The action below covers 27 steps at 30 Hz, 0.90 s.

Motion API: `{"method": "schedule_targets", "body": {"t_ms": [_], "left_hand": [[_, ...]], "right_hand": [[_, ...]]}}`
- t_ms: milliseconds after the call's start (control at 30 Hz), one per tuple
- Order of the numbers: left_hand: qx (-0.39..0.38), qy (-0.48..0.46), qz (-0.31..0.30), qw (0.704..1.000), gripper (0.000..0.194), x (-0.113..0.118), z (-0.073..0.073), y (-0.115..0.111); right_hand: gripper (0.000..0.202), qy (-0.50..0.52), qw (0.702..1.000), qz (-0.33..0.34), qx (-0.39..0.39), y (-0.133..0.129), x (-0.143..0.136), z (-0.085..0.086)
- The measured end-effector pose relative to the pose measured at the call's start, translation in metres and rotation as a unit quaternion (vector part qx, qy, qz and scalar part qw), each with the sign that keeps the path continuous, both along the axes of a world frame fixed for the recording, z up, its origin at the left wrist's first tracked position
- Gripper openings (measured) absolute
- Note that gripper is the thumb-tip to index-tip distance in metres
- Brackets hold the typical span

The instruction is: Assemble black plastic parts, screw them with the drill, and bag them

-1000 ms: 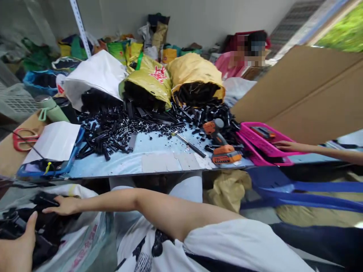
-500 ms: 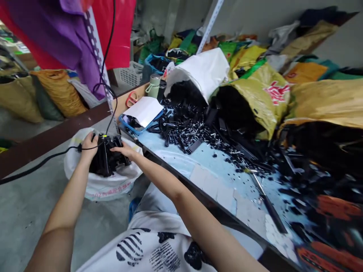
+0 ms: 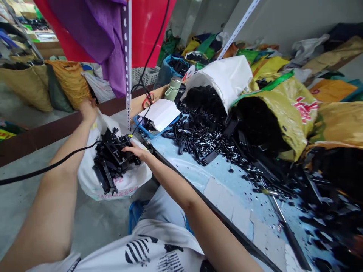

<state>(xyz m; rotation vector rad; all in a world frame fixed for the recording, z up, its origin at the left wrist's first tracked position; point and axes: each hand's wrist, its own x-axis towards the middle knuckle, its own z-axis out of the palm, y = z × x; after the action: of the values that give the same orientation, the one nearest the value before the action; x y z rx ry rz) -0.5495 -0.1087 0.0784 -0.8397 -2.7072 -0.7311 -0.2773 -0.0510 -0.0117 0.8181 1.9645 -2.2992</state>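
Observation:
A white woven sack (image 3: 87, 177) with red print stands on the floor to the left of the bench, filled with black plastic parts (image 3: 113, 155). My left hand (image 3: 88, 109) is at its far rim, closed on the cloth, which is drawn up towards it. The fingertips are partly hidden. My right hand (image 3: 137, 150) lies against the right side of the black parts, fingers stretched out and thumb apart. A black cable (image 3: 70, 154) runs across my left forearm to the heap.
On the blue bench top (image 3: 187, 166) lie loose black parts and a long black-handled tool (image 3: 292, 238). A white sack (image 3: 227, 75) and a yellow sack (image 3: 295, 109) lie open there. Nearby are a blue tray (image 3: 153, 133), a green flask (image 3: 172, 90) and a perforated post (image 3: 127, 68).
My left hand has left the black parts and moved up to the sack's far rim. The black parts have spread towards the near side. The view has shifted left.

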Motion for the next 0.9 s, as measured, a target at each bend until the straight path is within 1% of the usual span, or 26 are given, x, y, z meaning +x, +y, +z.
{"method": "schedule_targets", "body": {"t_ms": [67, 100, 133, 200, 267, 333, 400, 433, 467, 500, 533, 567, 600, 633, 667, 700, 733, 800, 867, 900], "left_hand": [[0.101, 0.023, 0.038, 0.994, 0.036, -0.019, 0.013, -0.017], [0.135, 0.031, 0.048, 0.989, 0.035, -0.024, 0.017, -0.029], [0.148, 0.036, 0.046, 0.987, 0.034, -0.025, 0.019, -0.041], [0.137, 0.046, 0.005, 0.989, 0.034, -0.018, 0.021, -0.067], [0.1, 0.048, -0.046, 0.993, 0.034, 0.001, 0.018, -0.09], [0.057, 0.035, -0.059, 0.996, 0.036, 0.026, 0.01, -0.11], [0.012, 0.024, -0.043, 0.999, 0.043, 0.053, -0.005, -0.128], [-0.01, 0.027, -0.04, 0.999, 0.048, 0.066, -0.014, -0.138], [-0.033, 0.033, -0.057, 0.997, 0.053, 0.08, -0.025, -0.148], [-0.056, 0.039, -0.094, 0.993, 0.054, 0.095, -0.036, -0.159], [-0.077, 0.038, -0.152, 0.985, 0.051, 0.109, -0.047, -0.169], [-0.101, 0.023, -0.235, 0.966, 0.049, 0.123, -0.058, -0.18], [-0.117, 0.009, -0.311, 0.943, 0.05, 0.137, -0.068, -0.189], [-0.135, 0.0, -0.374, 0.918, 0.054, 0.15, -0.076, -0.197], [-0.154, -0.004, -0.424, 0.893, 0.06, 0.162, -0.082, -0.203], [-0.173, -0.001, -0.456, 0.873, 0.067, 0.172, -0.085, -0.208], [-0.192, 0.003, -0.48, 0.856, 0.073, 0.18, -0.087, -0.21], [-0.222, 0.012, -0.515, 0.828, 0.079, 0.189, -0.087, -0.211], [-0.239, 0.021, -0.546, 0.803, 0.079, 0.189, -0.086, -0.21], [-0.246, 0.026, -0.56, 0.791, 0.075, 0.185, -0.085, -0.21]], "right_hand": [[0.063, -0.029, 0.999, 0.024, 0.028, 0.006, -0.004, -0.004], [0.066, -0.058, 0.996, 0.027, 0.067, 0.008, -0.006, -0.007], [0.069, -0.094, 0.988, 0.018, 0.125, 0.009, -0.007, -0.01], [0.077, -0.156, 0.954, 0.002, 0.255, 0.007, -0.008, -0.017], [0.081, -0.176, 0.919, -0.006, 0.353, 0.0, -0.005, -0.023], [0.078, -0.167, 0.895, -0.018, 0.412, -0.01, 0.006, -0.027], [0.073, -0.16, 0.866, -0.009, 0.473, -0.019, 0.025, -0.03], [0.072, -0.16, 0.853, 0.009, 0.497, -0.024, 0.037, -0.032], [0.07, -0.156, 0.84, 0.045, 0.518, -0.028, 0.052, -0.033], [0.068, -0.145, 0.824, 0.096, 0.54, -0.032, 0.066, -0.034], [0.064, -0.124, 0.803, 0.154, 0.562, -0.036, 0.081, -0.034], [0.06, -0.096, 0.778, 0.21, 0.585, -0.04, 0.095, -0.034], [0.056, -0.066, 0.747, 0.261, 0.608, -0.044, 0.106, -0.033], [0.051, -0.036, 0.712, 0.304, 0.632, -0.048, 0.116, -0.032], [0.045, -0.012, 0.681, 0.335, 0.651, -0.051, 0.123, -0.029], [0.039, 0.005, 0.662, 0.353, 0.661, -0.054, 0.127, -0.026], [0.034, 0.017, 0.651, 0.368, 0.664, -0.056, 0.13, -0.023], [0.03, 0.037, 0.638, 0.399, 0.658, -0.059, 0.133, -0.015], [0.031, 0.046, 0.633, 0.422, 0.648, -0.059, 0.133, -0.008], [0.03, 0.044, 0.632, 0.426, 0.646, -0.06, 0.133, -0.005]]}}
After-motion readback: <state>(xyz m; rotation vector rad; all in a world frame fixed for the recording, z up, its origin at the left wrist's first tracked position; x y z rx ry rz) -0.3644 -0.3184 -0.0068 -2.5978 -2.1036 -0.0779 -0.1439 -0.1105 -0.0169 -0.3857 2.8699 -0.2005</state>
